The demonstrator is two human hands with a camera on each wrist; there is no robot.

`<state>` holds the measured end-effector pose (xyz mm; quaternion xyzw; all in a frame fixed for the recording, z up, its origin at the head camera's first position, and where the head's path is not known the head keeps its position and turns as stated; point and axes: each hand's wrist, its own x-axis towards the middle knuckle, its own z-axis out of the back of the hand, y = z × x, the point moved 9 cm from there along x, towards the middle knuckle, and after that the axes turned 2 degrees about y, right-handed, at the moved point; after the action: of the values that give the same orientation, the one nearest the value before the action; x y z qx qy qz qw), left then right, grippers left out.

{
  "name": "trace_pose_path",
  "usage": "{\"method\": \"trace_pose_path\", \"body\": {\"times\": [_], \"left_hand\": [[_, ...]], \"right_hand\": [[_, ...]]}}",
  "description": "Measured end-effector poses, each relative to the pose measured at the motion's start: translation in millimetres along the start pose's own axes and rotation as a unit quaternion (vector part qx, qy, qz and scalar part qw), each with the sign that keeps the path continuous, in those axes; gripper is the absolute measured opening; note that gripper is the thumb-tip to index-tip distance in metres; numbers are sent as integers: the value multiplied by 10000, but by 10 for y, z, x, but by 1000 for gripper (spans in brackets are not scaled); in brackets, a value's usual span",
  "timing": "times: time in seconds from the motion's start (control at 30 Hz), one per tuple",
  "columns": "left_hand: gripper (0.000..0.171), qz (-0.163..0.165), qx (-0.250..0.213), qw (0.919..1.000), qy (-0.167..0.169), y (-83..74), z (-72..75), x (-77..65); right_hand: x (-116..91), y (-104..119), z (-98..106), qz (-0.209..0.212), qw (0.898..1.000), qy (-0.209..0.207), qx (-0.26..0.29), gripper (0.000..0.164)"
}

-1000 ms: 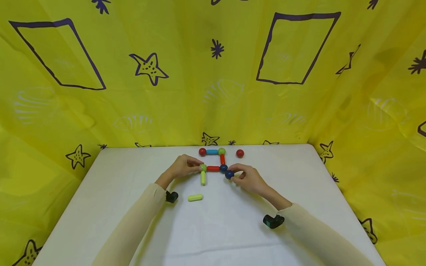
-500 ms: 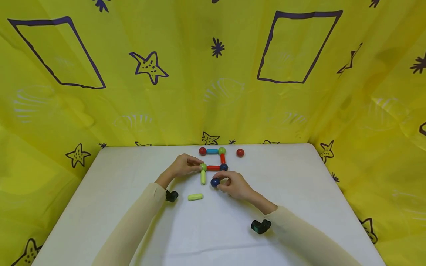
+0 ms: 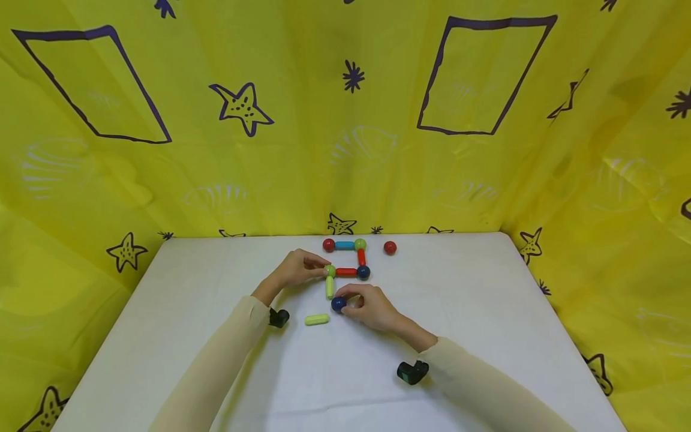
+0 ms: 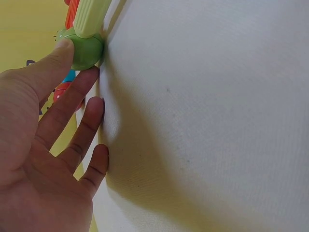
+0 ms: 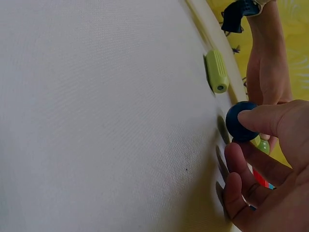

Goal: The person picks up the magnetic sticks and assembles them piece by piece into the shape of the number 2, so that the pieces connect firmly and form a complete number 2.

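Note:
My left hand (image 3: pixel 296 269) pinches a green ball (image 4: pixel 88 50) between thumb and forefinger. From this ball a light green rod (image 3: pixel 330 288) points toward me and a red rod (image 3: pixel 346 272) runs right to a dark blue ball (image 3: pixel 363 272). Thumb and forefinger of my right hand (image 3: pixel 372 307) pinch a second, loose blue ball (image 5: pixel 240 122), close by the near end of the light green rod. Behind, a red rod (image 3: pixel 361 257) links the dark blue ball to another green ball (image 3: pixel 360 245), and a light blue rod (image 3: pixel 345 245) joins that one to a red ball (image 3: pixel 329 245).
A loose light green rod (image 3: pixel 317 320) lies on the white table (image 3: pixel 324 384), nearer me than the joined pieces; it also shows in the right wrist view. At the back right sits a loose red ball (image 3: pixel 390 248). A yellow curtain (image 3: pixel 291 168) hangs behind.
My right hand has carried the loose blue ball left and toward me, from beside the dark blue ball to near the light green rod's end. The left hand stays on the green ball.

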<state>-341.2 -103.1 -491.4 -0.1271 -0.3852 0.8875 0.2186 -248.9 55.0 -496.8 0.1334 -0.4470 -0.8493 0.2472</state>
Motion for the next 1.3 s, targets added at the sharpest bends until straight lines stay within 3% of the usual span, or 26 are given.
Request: {"method": "trace_pose_path", "body": {"times": [0.47, 1.3], "left_hand": [[24, -8, 25, 10000, -4, -8, 3, 5], [26, 86, 12, 10000, 33, 7, -9, 7]], "right_hand": [[60, 73, -74, 141, 9996, -96, -211, 29], [118, 111, -140, -68, 9991, -84, -413, 30]]}}
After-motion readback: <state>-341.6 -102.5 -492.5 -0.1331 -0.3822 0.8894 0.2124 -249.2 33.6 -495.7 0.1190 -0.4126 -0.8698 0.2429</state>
